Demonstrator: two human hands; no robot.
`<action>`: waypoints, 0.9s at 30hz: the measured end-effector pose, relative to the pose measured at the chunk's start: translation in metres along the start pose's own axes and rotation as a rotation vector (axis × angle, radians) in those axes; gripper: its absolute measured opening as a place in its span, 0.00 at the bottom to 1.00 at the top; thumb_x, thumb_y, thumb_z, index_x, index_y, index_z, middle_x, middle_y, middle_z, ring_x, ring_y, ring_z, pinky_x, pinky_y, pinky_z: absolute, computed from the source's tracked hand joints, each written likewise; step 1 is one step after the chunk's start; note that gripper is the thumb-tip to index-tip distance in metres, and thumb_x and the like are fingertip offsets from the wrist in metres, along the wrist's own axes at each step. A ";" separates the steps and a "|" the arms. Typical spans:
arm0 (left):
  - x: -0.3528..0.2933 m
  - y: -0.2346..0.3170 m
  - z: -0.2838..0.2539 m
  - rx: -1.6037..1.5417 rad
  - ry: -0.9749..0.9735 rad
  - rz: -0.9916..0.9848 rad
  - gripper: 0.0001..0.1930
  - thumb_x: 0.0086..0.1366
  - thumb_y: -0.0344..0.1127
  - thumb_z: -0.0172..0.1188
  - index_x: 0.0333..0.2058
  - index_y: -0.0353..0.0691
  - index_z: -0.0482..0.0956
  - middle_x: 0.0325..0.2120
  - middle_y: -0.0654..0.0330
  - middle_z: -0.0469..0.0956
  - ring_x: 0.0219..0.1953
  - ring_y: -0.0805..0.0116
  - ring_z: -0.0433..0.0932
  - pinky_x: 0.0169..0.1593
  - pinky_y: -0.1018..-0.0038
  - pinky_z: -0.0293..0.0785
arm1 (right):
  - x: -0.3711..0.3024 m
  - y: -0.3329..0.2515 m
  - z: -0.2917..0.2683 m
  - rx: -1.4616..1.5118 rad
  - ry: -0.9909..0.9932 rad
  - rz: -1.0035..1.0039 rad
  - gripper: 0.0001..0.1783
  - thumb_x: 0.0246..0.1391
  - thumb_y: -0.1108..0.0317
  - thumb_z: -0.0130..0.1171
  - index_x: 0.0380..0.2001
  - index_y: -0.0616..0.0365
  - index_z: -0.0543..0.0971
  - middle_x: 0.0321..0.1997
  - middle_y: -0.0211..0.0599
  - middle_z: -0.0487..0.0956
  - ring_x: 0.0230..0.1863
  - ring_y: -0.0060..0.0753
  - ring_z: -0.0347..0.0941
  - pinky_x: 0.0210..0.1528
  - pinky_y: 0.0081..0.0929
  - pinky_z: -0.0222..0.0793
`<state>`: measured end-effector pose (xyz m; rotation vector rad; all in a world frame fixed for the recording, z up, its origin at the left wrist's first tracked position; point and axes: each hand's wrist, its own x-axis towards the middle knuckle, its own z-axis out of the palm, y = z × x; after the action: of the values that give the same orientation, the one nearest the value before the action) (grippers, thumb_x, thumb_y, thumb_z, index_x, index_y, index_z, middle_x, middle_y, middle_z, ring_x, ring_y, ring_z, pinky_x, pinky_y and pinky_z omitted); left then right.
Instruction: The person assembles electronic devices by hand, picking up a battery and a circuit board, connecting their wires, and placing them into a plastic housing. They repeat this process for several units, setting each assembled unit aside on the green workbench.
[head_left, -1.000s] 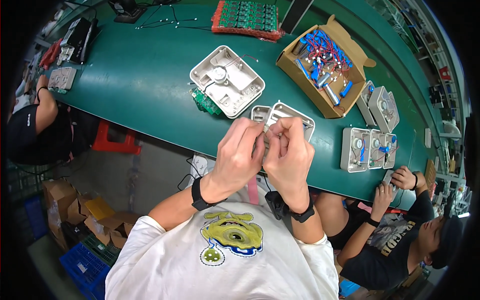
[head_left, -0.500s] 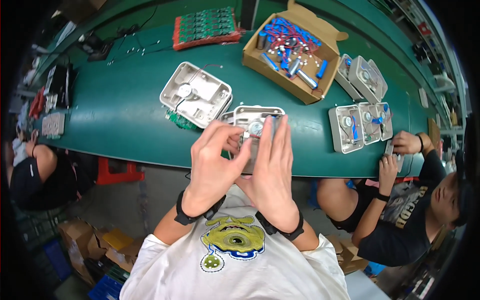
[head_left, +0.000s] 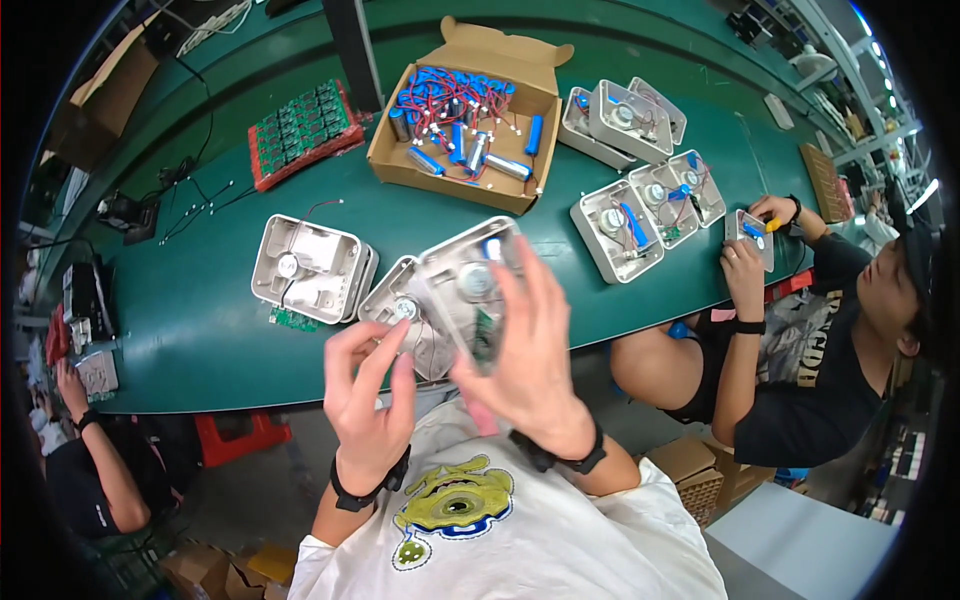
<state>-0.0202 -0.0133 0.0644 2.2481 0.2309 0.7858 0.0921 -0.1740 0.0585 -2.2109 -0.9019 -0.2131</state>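
The right hand [head_left: 530,350] grips a grey-white housing [head_left: 470,285], lifted above the table's [head_left: 180,330] near edge, its fingers hiding the lower part; the left hand [head_left: 368,400] hovers open beside it, fingertips near a second housing [head_left: 400,310]; behind, an open brown cardboard box [head_left: 450,165] holds blue cells.

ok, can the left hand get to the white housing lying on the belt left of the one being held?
Probably yes. The left hand looks free, and the white housing lies just beyond it on the green belt with nothing between.
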 end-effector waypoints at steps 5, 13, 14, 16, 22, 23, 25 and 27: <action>-0.035 -0.023 0.004 0.030 0.027 -0.143 0.18 0.64 0.18 0.67 0.53 0.33 0.85 0.51 0.51 0.77 0.42 0.61 0.79 0.41 0.70 0.79 | -0.005 0.069 -0.021 -0.180 -0.001 0.093 0.51 0.38 0.68 0.76 0.69 0.62 0.66 0.79 0.62 0.58 0.74 0.68 0.59 0.74 0.58 0.58; -0.048 -0.042 0.029 0.136 0.040 -0.214 0.21 0.62 0.21 0.71 0.54 0.33 0.83 0.61 0.49 0.75 0.45 0.57 0.78 0.45 0.67 0.79 | -0.001 0.103 -0.013 -0.313 -0.022 0.053 0.45 0.39 0.70 0.76 0.65 0.61 0.71 0.79 0.58 0.60 0.73 0.66 0.62 0.73 0.56 0.61; -0.047 -0.046 0.031 0.176 0.041 -0.167 0.21 0.61 0.22 0.72 0.54 0.33 0.83 0.63 0.48 0.75 0.45 0.57 0.78 0.46 0.66 0.78 | -0.001 0.106 -0.013 -0.318 -0.011 0.079 0.44 0.41 0.71 0.76 0.65 0.61 0.72 0.79 0.57 0.60 0.73 0.66 0.61 0.73 0.56 0.61; -0.044 -0.054 0.034 0.170 0.025 -0.132 0.21 0.61 0.22 0.72 0.54 0.33 0.83 0.63 0.49 0.74 0.46 0.56 0.78 0.47 0.65 0.78 | 0.000 0.109 -0.012 -0.332 0.010 0.135 0.41 0.43 0.73 0.75 0.64 0.61 0.73 0.79 0.55 0.61 0.73 0.66 0.60 0.72 0.56 0.61; -0.031 -0.062 0.046 0.049 -0.108 -0.006 0.21 0.59 0.20 0.71 0.53 0.33 0.84 0.64 0.49 0.74 0.46 0.56 0.77 0.49 0.63 0.77 | 0.005 0.068 -0.032 -0.223 -0.059 -0.057 0.31 0.49 0.77 0.71 0.59 0.59 0.78 0.71 0.48 0.74 0.65 0.54 0.71 0.66 0.48 0.68; -0.028 -0.064 0.048 0.045 -0.118 0.005 0.21 0.59 0.20 0.71 0.53 0.33 0.84 0.64 0.49 0.74 0.46 0.56 0.77 0.49 0.63 0.77 | 0.002 0.059 -0.030 0.026 -0.236 -0.153 0.27 0.50 0.78 0.69 0.57 0.58 0.80 0.67 0.46 0.78 0.60 0.50 0.76 0.62 0.46 0.72; -0.020 -0.067 0.054 -0.001 -0.147 0.055 0.22 0.60 0.20 0.70 0.55 0.33 0.83 0.63 0.48 0.75 0.43 0.57 0.77 0.47 0.65 0.78 | 0.008 0.034 -0.010 0.153 -0.299 -0.351 0.22 0.52 0.80 0.66 0.52 0.57 0.83 0.57 0.41 0.85 0.48 0.44 0.80 0.51 0.41 0.76; -0.016 -0.068 0.056 -0.027 -0.160 0.086 0.22 0.61 0.19 0.70 0.55 0.33 0.82 0.62 0.48 0.75 0.42 0.58 0.77 0.46 0.66 0.78 | 0.008 0.031 0.002 0.059 -0.392 -0.332 0.21 0.51 0.81 0.65 0.51 0.57 0.83 0.56 0.41 0.85 0.48 0.44 0.80 0.51 0.40 0.76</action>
<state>0.0056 -0.0034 -0.0212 2.2943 0.0476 0.6446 0.1182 -0.1837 0.0426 -2.0717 -1.4707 0.0982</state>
